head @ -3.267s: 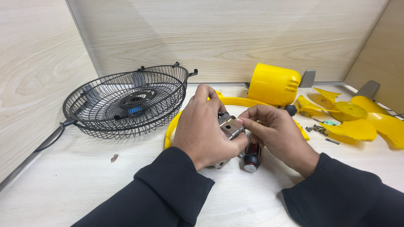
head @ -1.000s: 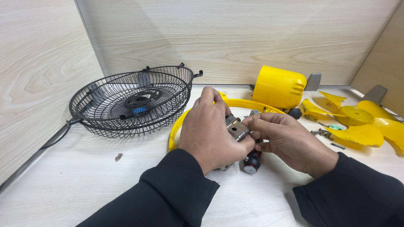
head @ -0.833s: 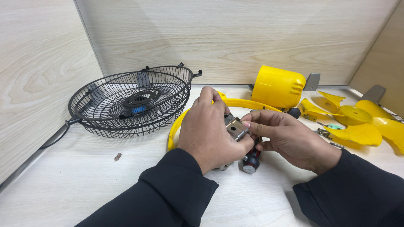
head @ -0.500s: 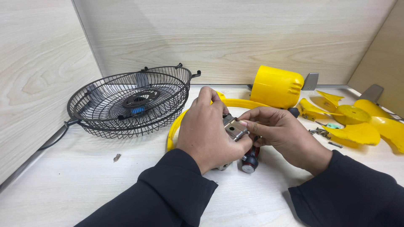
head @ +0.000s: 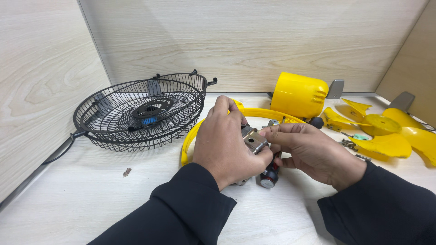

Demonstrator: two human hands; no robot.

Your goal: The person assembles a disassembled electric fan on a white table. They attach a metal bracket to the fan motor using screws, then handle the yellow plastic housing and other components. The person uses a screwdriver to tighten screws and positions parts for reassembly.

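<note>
My left hand (head: 226,140) is wrapped around a small metal fan motor (head: 254,140), mostly hidden under my fingers. My right hand (head: 313,152) touches the motor's right side with its fingertips and grips a screwdriver (head: 269,176) with a black and red handle that points down toward the table. Both hands sit above a yellow plastic ring (head: 193,140) lying flat on the white table (head: 91,199).
Two stacked black wire fan grilles (head: 136,111) lie at the left, with a dark cable running off them. A yellow motor housing (head: 297,94) stands behind my hands. Yellow fan blades (head: 386,131) and small screws lie at the right. Wooden walls enclose the table.
My hands stay on the motor; the right hand's fingers have shifted slightly on it. The view has barely moved.
</note>
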